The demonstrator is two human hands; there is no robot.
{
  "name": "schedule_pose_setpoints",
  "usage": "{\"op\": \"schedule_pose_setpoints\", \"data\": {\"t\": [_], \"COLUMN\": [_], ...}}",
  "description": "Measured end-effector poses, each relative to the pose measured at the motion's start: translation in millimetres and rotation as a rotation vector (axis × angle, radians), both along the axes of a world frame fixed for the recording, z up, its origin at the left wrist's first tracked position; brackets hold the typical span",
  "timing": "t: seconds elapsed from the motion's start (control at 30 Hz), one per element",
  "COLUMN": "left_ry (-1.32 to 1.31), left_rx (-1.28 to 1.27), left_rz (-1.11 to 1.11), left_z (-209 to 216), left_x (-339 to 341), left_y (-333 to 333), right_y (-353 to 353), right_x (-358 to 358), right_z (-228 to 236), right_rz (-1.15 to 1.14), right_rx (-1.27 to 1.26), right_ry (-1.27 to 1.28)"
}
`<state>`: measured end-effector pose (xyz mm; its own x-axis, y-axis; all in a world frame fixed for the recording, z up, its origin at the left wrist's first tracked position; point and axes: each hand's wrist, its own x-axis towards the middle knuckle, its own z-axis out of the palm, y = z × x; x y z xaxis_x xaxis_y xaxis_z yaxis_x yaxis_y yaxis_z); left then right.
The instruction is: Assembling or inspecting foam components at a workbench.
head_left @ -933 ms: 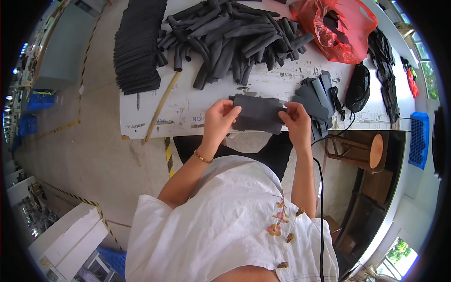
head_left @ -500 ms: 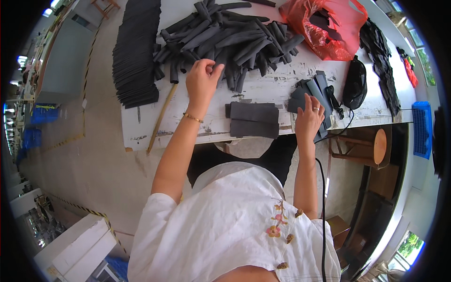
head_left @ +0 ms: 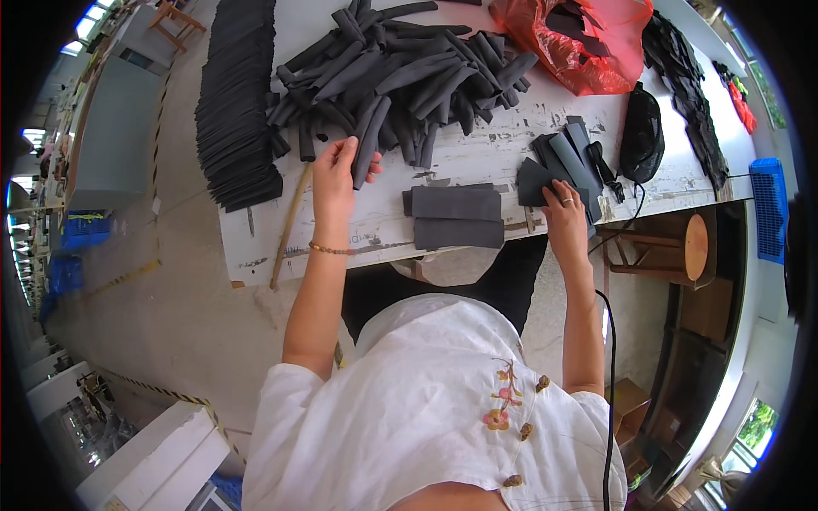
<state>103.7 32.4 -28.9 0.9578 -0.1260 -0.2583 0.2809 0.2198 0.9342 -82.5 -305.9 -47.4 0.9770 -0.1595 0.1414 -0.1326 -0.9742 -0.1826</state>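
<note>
My left hand [head_left: 334, 180] is closed around one dark grey rolled strip [head_left: 371, 140], in front of a heap of similar rolled strips [head_left: 400, 72]. The thumb lies on its near side and fingertips show past its far side. My right hand [head_left: 566, 211], with a ring on one finger, rests its fingertips on a fanned pile of flat dark grey pieces [head_left: 562, 162]. Its fingers are slightly apart, and I see nothing lifted in them. Between the hands lies a small stack of flat dark rectangular pieces [head_left: 457, 217], near the table's front edge.
On the worn white table [head_left: 256, 247], a long row of stacked dark strips [head_left: 239, 111] runs along the left. A wooden stick [head_left: 290, 226] overhangs the front edge. Further right are a red plastic bag [head_left: 588, 51], a black pouch [head_left: 642, 134] with a cord, and a wooden stool [head_left: 696, 245].
My left hand has taken hold of a rolled strip and drawn it toward me from the heap. My right hand has come down onto the flat pieces.
</note>
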Motion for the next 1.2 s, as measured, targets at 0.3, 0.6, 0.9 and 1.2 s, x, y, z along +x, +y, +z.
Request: {"op": "schedule_pose_setpoints", "data": {"t": [0.3, 0.6, 0.9, 1.2], "left_ry": [0.226, 0.314, 0.198, 0.162], "left_rx": [-0.676, -0.716, -0.546, -0.543], "left_rz": [-0.077, 0.013, 0.01, -0.087], "left_z": [10, 4, 20, 28], "left_x": [-31, -29, -38, -40], "left_y": [-7, -2, -16, -21], "right_y": [1, 6, 101, 128], "right_x": [10, 10, 30, 38], "right_z": [-14, -1, 88, 99], "right_rz": [-0.028, 0.009, 0.069, 0.355], "right_rx": [0.041, 0.18, 0.796, 0.601], "right_ry": [-0.296, -0.257, -0.189, -0.301]}}
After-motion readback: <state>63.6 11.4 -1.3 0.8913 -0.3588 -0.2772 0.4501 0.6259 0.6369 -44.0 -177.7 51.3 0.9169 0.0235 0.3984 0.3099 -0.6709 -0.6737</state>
